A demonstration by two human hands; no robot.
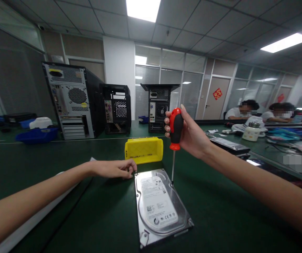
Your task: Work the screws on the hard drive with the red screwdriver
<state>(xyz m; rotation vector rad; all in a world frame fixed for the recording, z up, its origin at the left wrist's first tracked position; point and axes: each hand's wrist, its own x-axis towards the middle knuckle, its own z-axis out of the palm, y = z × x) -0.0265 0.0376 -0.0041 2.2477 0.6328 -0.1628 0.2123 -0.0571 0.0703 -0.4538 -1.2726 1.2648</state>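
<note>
A silver hard drive (157, 203) with a white label lies flat on the green table (100, 218). My right hand (186, 128) is closed around the red and black handle of a screwdriver (176, 130). The shaft points down, and its tip meets the drive's right edge, near the upper part. At the drive's upper left corner is my left hand (122, 168), its fingers curled; whether they pinch something small there I cannot make out. Just behind the drive, a yellow bin (144, 150) rests on its side with small dark pieces inside.
Computer cases (78, 95) stand at the back, with a blue tray (36, 135) at the left. Stacked drives (230, 144) and a white jar (251, 131) are at the right. People sit farther back. A dark cable runs beneath my left forearm.
</note>
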